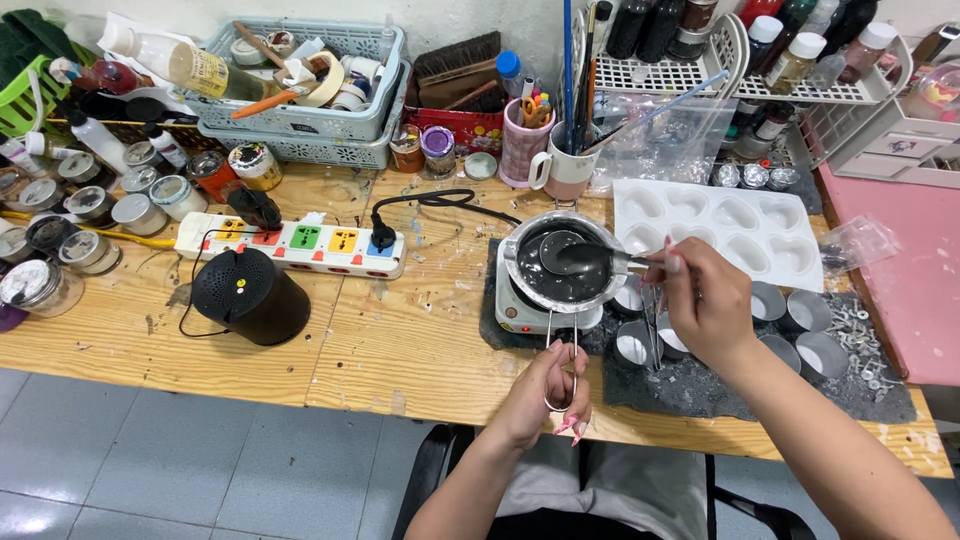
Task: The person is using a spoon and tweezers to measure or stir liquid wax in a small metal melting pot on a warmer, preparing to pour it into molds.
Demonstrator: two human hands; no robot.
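Note:
A small metal pot (528, 285) of dark grey liquid sits on a white electric heater (520, 317) on a dark mat. My left hand (547, 395) grips the pot's wire handle (561, 352) at the table's front edge. My right hand (702, 297) holds a metal spoon (585, 258) whose bowl rests in the liquid. Thin wires hang below this hand, over several small round tins (636, 343) on the mat.
A white heart-shaped mould tray (790, 222) lies behind the tins. A multicoloured power strip (300, 243) and a black round speaker (250, 295) stand to the left. Jars, baskets and a cup of tools (565, 165) crowd the back. A pink surface (915, 270) borders the right.

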